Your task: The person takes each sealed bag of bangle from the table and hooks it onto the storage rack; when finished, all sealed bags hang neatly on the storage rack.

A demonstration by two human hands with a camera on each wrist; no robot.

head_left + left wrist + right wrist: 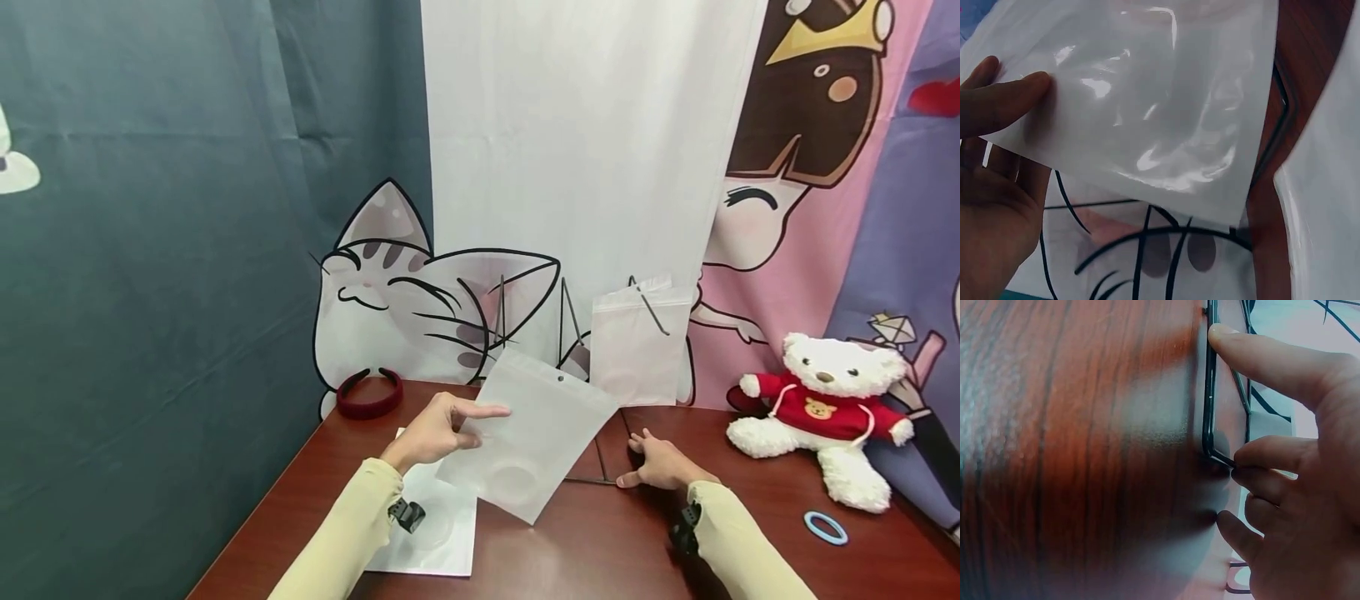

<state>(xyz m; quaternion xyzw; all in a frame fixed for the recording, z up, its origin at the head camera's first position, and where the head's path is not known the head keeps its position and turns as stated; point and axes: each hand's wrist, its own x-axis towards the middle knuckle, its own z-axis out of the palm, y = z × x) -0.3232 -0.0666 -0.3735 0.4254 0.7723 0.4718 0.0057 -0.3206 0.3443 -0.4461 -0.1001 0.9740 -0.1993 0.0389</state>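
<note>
The left hand (435, 425) pinches a white pouch (517, 442) between thumb and fingers at its left side. The pouch hangs in the air, tilted, with its punched hole (560, 378) near the top edge; one lower corner points down over the bench (585, 550). It stands in front of the left and middle prongs of a black wire rack (1210, 394), and whether it touches either prong is hard to judge from the head view.

The right hand (660, 465) is spread at the rack's front right corner: the thumb rests on the front bar of the base and the fingertips meet the side bar, low over the wood. Above and behind it, a hung pouch (637, 358) is on the rack's right prong, close beside the held one's right corner.

A flat pouch (442, 542) lies below the left hand, between the bench's slanting left edge and the rack. A dark red hairband (371, 408) sits at the back left, near the patterned backdrop (570, 125). To the right, a stretch of wood separates the right hand from a white teddy bear (832, 392) in a red top and a blue ring (810, 523); the near side of the bench gives the widest room for moving.
</note>
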